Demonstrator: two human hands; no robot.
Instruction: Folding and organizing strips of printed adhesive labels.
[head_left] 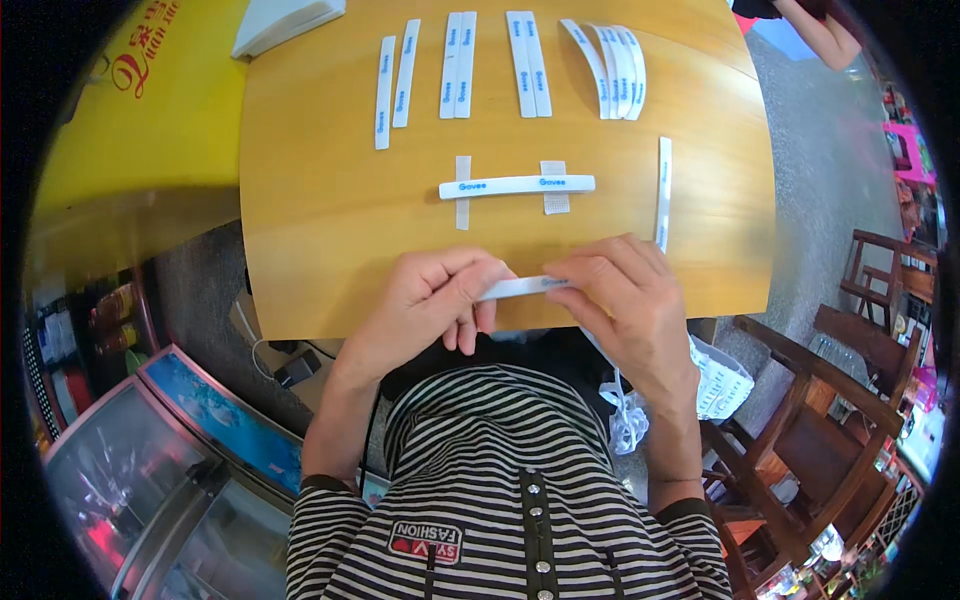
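Head view shows us pinching one white strap (522,287) between our left hand (430,300) and right hand (620,295) at the table's (320,230) near edge, one strap (517,185) laid across two hook-and-loop pieces (463,190), several pairs (520,62) apparently waiting.

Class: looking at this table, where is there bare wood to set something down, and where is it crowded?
Bare wood lies on the table's left side, below the far row of white strips and left of the crossed strip. The far edge is crowded, and the near edge is taken by the left hand and right hand.
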